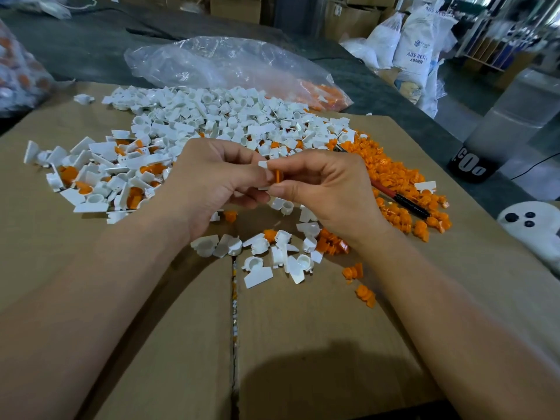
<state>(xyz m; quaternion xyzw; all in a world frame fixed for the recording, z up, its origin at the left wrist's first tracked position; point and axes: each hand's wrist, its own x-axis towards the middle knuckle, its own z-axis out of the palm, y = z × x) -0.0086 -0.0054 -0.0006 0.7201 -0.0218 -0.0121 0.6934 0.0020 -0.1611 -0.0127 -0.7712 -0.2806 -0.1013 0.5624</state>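
Step in hand, judging from the pose: mating one orange plug [277, 175] to one white part [263, 164]. Pinching the white part w/ left hand [212, 174], grip closed tight round it, thumb and forefinger on top, leaving only corners in view. Pinching the orange plug w/ right hand [321, 189], grip closed on it too, thumb below, forefinger above. Holding both mid-air above the cardboard-topped counter [303, 344], pressed together btw the fingertips, roughly over the near edge of the heaps. Can't tell whether seated yet or only lined up: too small, half hidden by fingers.

Next move, as judged: pushing plug square into the socket of the white part till home, w/o tilting. Calls for a firm squeeze from right hand and a steady counter-hold from left hand. After that, dropping the finished piece on the mixed white-and-orange heap [100, 174] at left, then picking fresh stock from white pile [212, 116] straight ahead and orange pile [391, 174] at right, or from loose bits near the wrists.

Also around: clear plastic bag [227, 62] behind the piles w/ more orange pieces inside. Red-and-black tool [403, 198] lying in the orange pile, touched by neither hand. White gadget [533, 225] w/ dark buttons at far right edge.
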